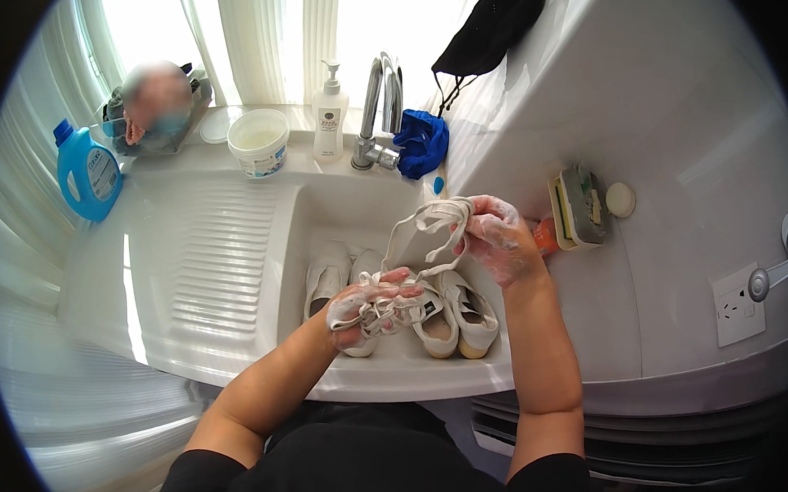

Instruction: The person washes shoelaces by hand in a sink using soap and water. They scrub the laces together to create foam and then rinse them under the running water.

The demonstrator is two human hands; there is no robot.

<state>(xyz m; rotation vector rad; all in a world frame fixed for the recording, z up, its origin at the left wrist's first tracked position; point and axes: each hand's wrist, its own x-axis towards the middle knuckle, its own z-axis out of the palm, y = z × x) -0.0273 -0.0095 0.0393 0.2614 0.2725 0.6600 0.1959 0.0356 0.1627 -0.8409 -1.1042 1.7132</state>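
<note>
White laundry sink [232, 236] holds four white sneakers [448, 317]; above them, soapy left hand [363, 312] and right hand [494, 239] each close their grip on one white shoelace [417, 238].

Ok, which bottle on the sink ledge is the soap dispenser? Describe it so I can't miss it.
Start at the chrome tap behind the white sink. Just left of it stands the pump bottle, between the tap and a white tub. It is slim and white with a pump top, unlike the blue jug far left.
</note>
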